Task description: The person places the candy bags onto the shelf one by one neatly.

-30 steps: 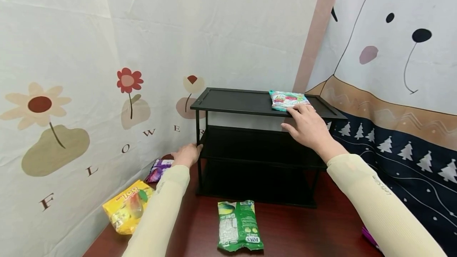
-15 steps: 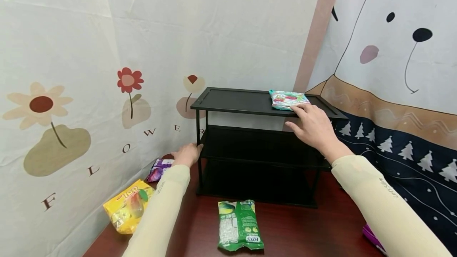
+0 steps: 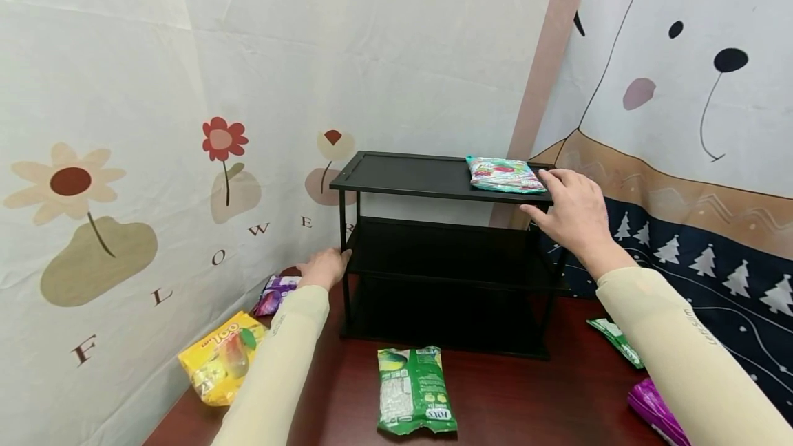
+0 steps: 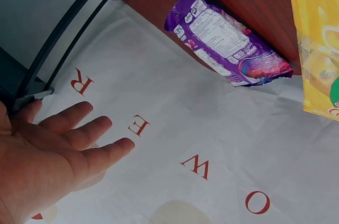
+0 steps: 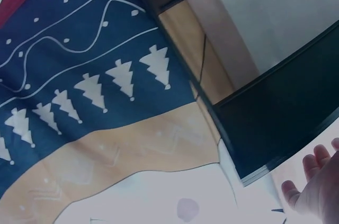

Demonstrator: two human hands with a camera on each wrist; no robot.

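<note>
My left hand (image 3: 325,268) is at the left front post of a black three-tier shelf rack (image 3: 409,177), touching it at the middle tier. In the left wrist view its fingers (image 4: 100,155) stretch out, spread and relaxed. A teal snack bag with red fruit print (image 3: 504,175) lies flat on the top tier, right of centre. Just right of that bag is my right hand (image 3: 573,212), over the top tier's front right edge, fingers extended and thumb apart, holding nothing. The right wrist view shows its fingertips (image 5: 312,166) near the shelf's corner.
A green snack bag (image 3: 416,391) lies before the rack. On the left are a yellow bag (image 3: 223,360) and a purple bag (image 3: 275,294); on the right, another green packet (image 3: 616,341) and a magenta packet (image 3: 657,413). Printed curtains (image 3: 434,54) hang close behind.
My right hand has let go of the teal bag's front edge and moved right, uncovering its corner. The bag and my left hand stay put; packets at the right come into sight.
</note>
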